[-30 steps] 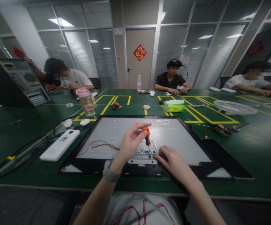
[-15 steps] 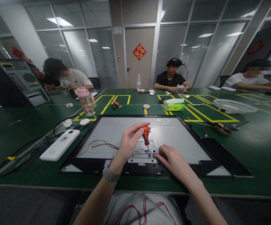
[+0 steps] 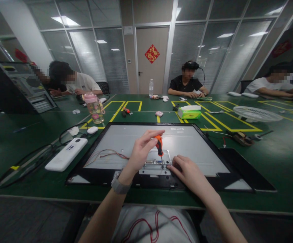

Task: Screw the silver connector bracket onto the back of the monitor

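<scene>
At a green table (image 3: 288,148) before a glass wall (image 3: 111,67). Pinching the handle of a screwdriver (image 3: 159,146) between thumb and fingers of the left hand (image 3: 141,150); curling the fingers of the right hand (image 3: 187,170) at the edge of a metal bracket (image 3: 148,172), too small to tell whether gripping anything. Standing the screwdriver, slightly tilted, over that bracket, near the closest edge of a flat panel (image 3: 111,138). Seems to be turning a screw, direction unclear; probably calls next for steady pressure along the shaft. Compared with half a second ago, reaching slightly farther past the handle with the left fingers, keeping to the same spot.
</scene>
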Action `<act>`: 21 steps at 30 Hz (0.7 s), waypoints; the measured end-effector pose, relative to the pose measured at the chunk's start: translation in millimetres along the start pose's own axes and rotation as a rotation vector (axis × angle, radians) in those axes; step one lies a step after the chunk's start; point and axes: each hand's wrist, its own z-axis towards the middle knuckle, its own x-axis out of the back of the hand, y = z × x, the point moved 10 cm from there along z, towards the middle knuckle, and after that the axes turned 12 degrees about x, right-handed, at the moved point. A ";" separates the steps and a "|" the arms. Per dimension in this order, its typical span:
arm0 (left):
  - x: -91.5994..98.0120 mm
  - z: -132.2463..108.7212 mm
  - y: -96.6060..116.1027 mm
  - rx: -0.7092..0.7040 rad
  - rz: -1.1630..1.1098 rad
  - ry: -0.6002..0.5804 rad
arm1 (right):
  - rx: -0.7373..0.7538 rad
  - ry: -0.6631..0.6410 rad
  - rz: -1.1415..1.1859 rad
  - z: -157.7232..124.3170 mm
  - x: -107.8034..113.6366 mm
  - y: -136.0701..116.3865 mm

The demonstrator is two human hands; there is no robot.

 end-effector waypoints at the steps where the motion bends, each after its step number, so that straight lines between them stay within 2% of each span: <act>1: -2.2 0.3 -1.8 0.020 -0.021 -0.025 | -0.004 -0.007 -0.003 -0.1 -0.3 0.2; 3: -2.8 0.6 -2.6 0.035 -0.012 -0.023 | -0.008 -0.013 -0.004 -0.4 -0.8 0.4; 7: 4.5 -0.7 3.4 -0.017 0.082 0.082 | 0.001 0.005 0.016 -0.8 -0.7 0.1; 12: -3.7 -0.1 -8.8 0.065 -0.091 -0.057 | 0.006 0.004 0.025 -0.3 -2.0 1.5; 14: -2.0 -0.1 -9.0 0.067 -0.098 -0.037 | 0.004 -0.004 0.021 -0.1 -2.6 1.8; 18: 4.1 -1.9 4.9 -0.035 0.058 0.082 | 0.000 -0.005 0.016 -0.3 -2.0 1.6; 21: -1.5 -0.9 1.9 -0.008 0.022 0.021 | 0.003 -0.001 0.014 -0.7 -1.8 1.3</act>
